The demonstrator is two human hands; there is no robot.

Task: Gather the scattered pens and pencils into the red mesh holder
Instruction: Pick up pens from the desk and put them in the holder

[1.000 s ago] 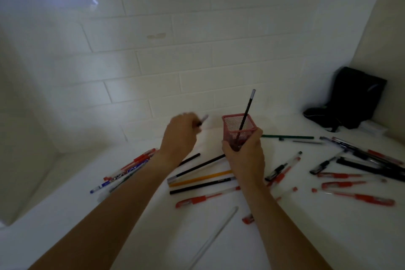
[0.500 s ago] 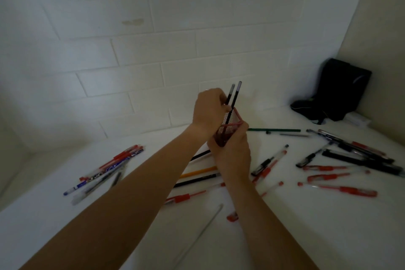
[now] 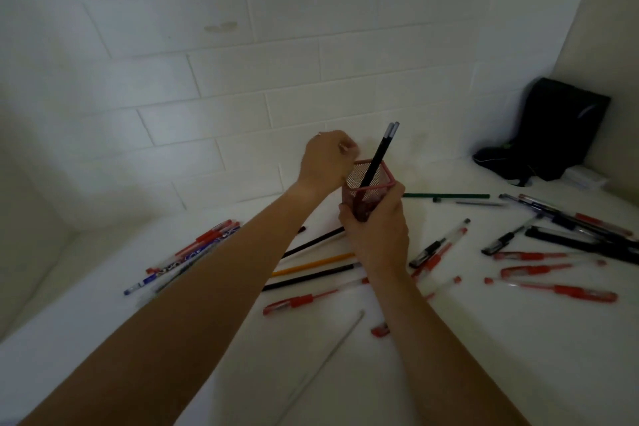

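Observation:
The red mesh holder [image 3: 375, 176] stands on the white surface with my right hand [image 3: 378, 232] wrapped around its lower part. Two black pencils [image 3: 382, 149] lean inside it, ends up. My left hand [image 3: 325, 162] hovers at the holder's upper left rim, fingers loosely curled, with nothing in it. Just left of my right hand lie an orange pencil [image 3: 311, 264], a black pencil [image 3: 311, 278] and a red pen [image 3: 301, 301]. A green pencil [image 3: 446, 196] lies to the right of the holder.
Several red and black pens [image 3: 567, 290] are spread at the right, and a bunch of red and blue pens [image 3: 193, 252] lies under my left forearm. A thin pale stick [image 3: 332, 346] lies near the front. A black bag [image 3: 553, 135] sits in the right corner against the tiled wall.
My left hand carried a second black pencil to the holder, dropped it in beside the first and let go. My right hand has kept its hold on the holder.

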